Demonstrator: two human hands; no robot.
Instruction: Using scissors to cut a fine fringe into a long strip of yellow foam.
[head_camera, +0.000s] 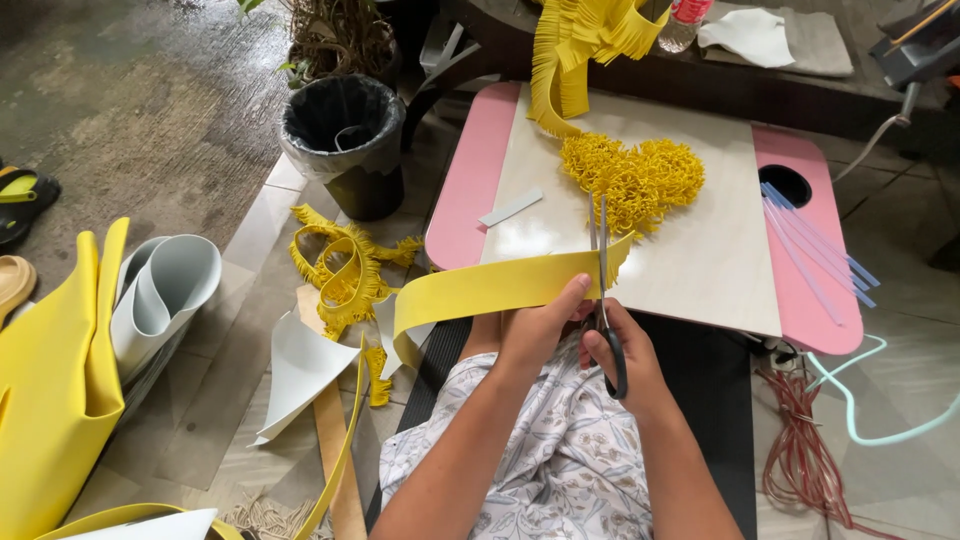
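Two hands work near the lap. The left hand (535, 325) pinches a yellow foam strip (480, 288), and the right hand (625, 355) is curled through the scissors (603, 290), blades up at the strip's right end. It looks like fringe cutting; the next snip needs the strip slid along. Farther, a fringe pile (635, 175) sits on the table (700, 255).
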